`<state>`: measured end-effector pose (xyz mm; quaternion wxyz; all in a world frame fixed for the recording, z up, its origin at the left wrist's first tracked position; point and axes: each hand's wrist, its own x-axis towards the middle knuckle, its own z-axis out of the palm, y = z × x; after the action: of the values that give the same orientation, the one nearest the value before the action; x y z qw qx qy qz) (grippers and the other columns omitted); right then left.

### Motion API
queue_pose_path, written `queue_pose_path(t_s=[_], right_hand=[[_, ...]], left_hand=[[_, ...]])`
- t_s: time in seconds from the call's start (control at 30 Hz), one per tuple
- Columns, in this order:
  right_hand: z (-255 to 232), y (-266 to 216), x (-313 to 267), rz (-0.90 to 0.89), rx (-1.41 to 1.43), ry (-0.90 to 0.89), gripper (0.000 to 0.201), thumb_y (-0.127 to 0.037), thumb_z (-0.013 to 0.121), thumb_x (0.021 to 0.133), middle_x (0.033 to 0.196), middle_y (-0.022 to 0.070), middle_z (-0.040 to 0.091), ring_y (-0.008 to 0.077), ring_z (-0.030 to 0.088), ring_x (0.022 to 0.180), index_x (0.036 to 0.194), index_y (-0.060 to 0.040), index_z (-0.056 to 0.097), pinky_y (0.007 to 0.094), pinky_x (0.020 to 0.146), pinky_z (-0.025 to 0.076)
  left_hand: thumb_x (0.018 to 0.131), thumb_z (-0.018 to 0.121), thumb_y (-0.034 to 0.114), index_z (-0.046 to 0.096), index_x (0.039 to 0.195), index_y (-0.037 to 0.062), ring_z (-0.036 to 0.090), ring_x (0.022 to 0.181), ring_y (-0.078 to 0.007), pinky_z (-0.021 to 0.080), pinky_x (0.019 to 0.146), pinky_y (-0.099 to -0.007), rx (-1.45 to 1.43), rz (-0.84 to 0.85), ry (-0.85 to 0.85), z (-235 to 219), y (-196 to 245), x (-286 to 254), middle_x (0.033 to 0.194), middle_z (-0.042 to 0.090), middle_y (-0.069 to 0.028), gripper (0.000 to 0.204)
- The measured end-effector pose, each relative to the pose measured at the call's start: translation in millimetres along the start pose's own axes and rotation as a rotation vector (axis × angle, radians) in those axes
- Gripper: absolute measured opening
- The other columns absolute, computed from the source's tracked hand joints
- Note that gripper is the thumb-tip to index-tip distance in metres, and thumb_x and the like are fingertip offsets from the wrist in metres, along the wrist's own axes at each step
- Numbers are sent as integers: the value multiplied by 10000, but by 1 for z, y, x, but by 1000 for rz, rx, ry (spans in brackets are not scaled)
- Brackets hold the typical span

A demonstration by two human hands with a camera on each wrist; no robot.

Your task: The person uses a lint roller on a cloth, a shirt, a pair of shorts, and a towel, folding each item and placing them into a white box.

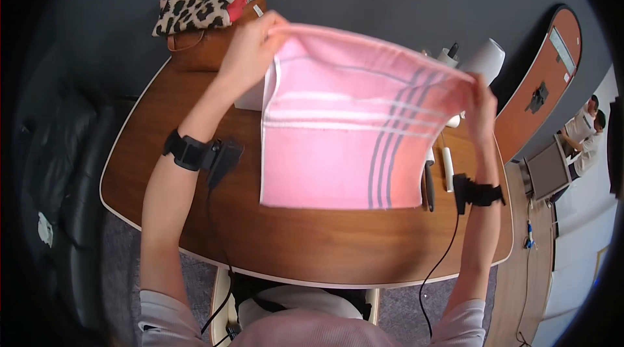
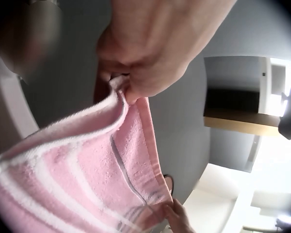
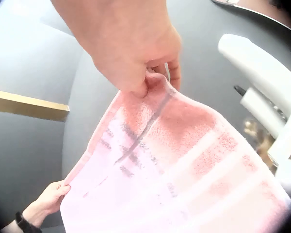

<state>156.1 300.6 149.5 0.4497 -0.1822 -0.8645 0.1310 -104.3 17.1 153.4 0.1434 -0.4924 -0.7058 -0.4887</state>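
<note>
A pink towel (image 1: 325,158) with white and grey stripes hangs spread out above the wooden table. My left hand (image 1: 252,48) grips its upper left corner; in the left wrist view that hand (image 2: 148,53) pinches the bunched white-edged corner. At the upper right corner, my right hand (image 1: 480,113) holds the towel, and in the right wrist view its thumb and fingers (image 3: 140,73) pinch the cloth. The top edge stretches between both hands, raised and sloping down to the right. Part of the tabletop behind the towel is hidden.
The table (image 1: 286,243) has a pale rim. At its back left stands a brown leather bag (image 1: 195,54) with leopard-print cloth (image 1: 201,9) on top. A white device (image 1: 489,58), a white stick (image 1: 448,168) and a dark-handled item (image 1: 429,188) lie to the right. Two people stand far right.
</note>
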Motion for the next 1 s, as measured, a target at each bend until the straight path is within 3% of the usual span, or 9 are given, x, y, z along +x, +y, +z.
queue_pose_path(t_s=[0.13, 0.23, 0.3, 0.37, 0.43, 0.5, 0.67, 0.9, 1.0], right_hand=[[-37, -23, 30, -82, 94, 143, 137, -55, 458, 874, 776, 27, 562, 73, 498, 718, 992, -40, 524, 208, 626, 414], [-66, -47, 13, -80, 155, 32, 111, -49, 450, 880, 774, 4, 499, 68, 466, 739, 965, -20, 516, 194, 666, 391], [-80, -42, -15, -89, 189, -110, 95, -32, 468, 856, 785, 7, 495, 73, 462, 740, 936, -11, 515, 198, 678, 390], [-98, -36, -51, -1, 249, -434, 95, -24, 502, 818, 783, 35, 550, 119, 532, 734, 906, -13, 538, 222, 665, 420], [-106, -43, -77, -63, 234, -871, 104, -24, 535, 784, 782, 75, 600, 194, 595, 732, 884, -17, 564, 260, 642, 450], [-94, -41, -108, 90, 306, -1253, 116, -54, 568, 767, 775, 97, 613, 244, 613, 734, 881, -37, 581, 291, 613, 458], [-47, -37, -184, 202, 237, -1616, 168, -126, 607, 753, 786, 106, 599, 242, 594, 734, 896, -47, 564, 317, 642, 444], [-41, -25, -199, 287, 444, -1654, 212, -194, 590, 809, 785, 115, 597, 211, 586, 739, 948, -36, 569, 307, 659, 442], [-42, -26, -197, 369, 449, -1680, 245, -246, 597, 817, 773, 109, 601, 202, 582, 725, 928, -28, 587, 303, 654, 443]], left_hand=[[819, 506, 120, 557, 864, 19, 446, 553, -88, 353, 515, -248, 31, 205, 143, -34, 41, 22, 621, 512, -27, 122], [812, 515, 106, 552, 851, 15, 450, 578, -90, 358, 526, -244, 26, 179, -16, -62, 67, -1, 645, 512, -30, 105], [788, 546, 91, 552, 833, 18, 477, 619, -112, 373, 545, -243, -43, 82, -308, -76, 71, -34, 689, 519, -44, 85], [766, 566, 83, 557, 828, 31, 530, 678, -163, 408, 572, -271, -14, 172, -625, -86, 70, -67, 745, 527, -54, 81], [760, 572, 101, 546, 814, 40, 549, 704, -219, 429, 588, -313, -181, 156, -928, -80, 63, -102, 781, 530, -62, 85], [766, 563, 107, 534, 819, 43, 548, 716, -243, 433, 602, -337, -255, -48, -1234, -68, 56, -135, 809, 529, -66, 88], [729, 581, 111, 516, 863, 37, 537, 703, -249, 423, 626, -329, -351, -101, -1574, -19, 14, -212, 762, 537, -99, 166], [706, 639, 141, 492, 832, 16, 494, 659, -179, 403, 611, -301, -484, -311, -1649, -6, 0, -208, 730, 536, -89, 230], [704, 638, 132, 491, 816, 24, 468, 639, -162, 394, 597, -294, -489, -288, -1663, -2, -7, -214, 699, 521, -66, 213]])
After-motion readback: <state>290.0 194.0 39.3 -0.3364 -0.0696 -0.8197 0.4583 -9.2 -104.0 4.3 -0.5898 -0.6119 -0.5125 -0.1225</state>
